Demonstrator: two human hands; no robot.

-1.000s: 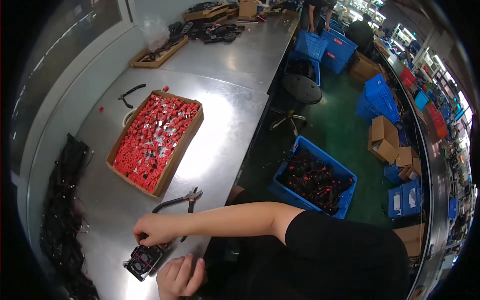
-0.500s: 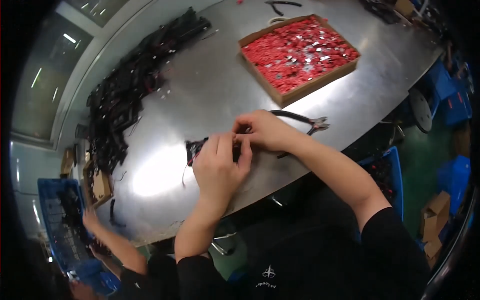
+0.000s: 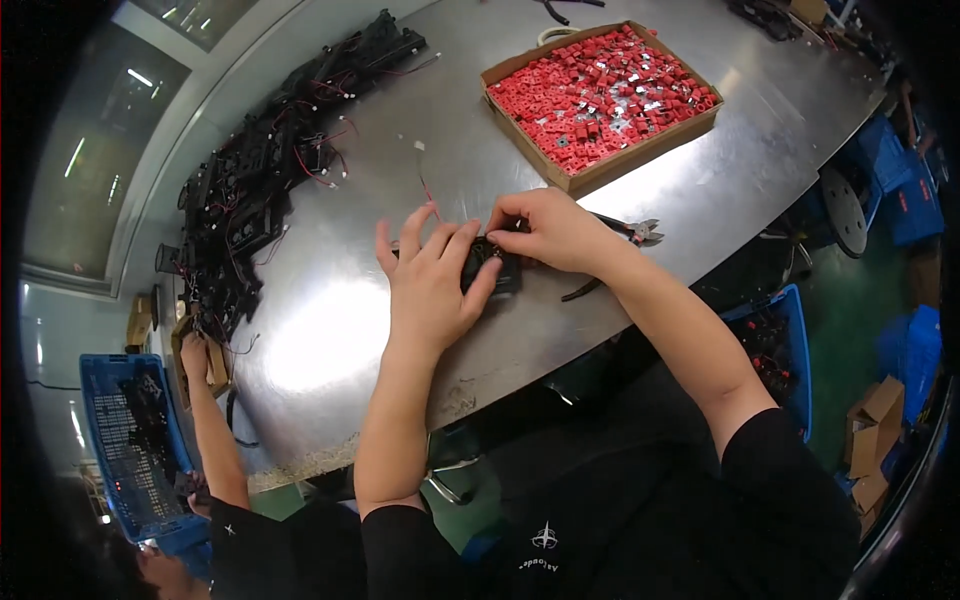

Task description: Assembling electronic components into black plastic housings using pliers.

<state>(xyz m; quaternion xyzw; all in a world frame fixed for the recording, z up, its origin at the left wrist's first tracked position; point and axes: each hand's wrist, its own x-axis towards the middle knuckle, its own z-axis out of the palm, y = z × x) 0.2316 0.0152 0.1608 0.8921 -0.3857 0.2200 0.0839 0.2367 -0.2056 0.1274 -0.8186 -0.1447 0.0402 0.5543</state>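
A small black plastic part (image 3: 507,276) with a dark round opening lies low over the metal table, partly hidden by my fingers. My left hand (image 3: 428,280) holds it between thumb and fingers, the outer fingers spread. My right hand (image 3: 556,232) pinches at its upper edge with thumb and forefinger; whatever is between those fingertips is too small to make out. A thin red wire (image 3: 427,188) with a white connector runs from beside my left fingers away over the table. Diagonal cutters (image 3: 640,231) lie beyond my right wrist, their handles partly under it.
A cardboard box (image 3: 645,160) heaped with small red parts stands beyond my hands. Black wired housings (image 3: 250,190) are piled along the far left edge. A co-worker's hand (image 3: 196,355) reaches into a small carton (image 3: 218,372) at left, near a blue crate (image 3: 95,400).
Both hands have moved slightly away from me with the black part, which has turned. My left fingers have spread. The co-worker's hand has moved up to the carton.
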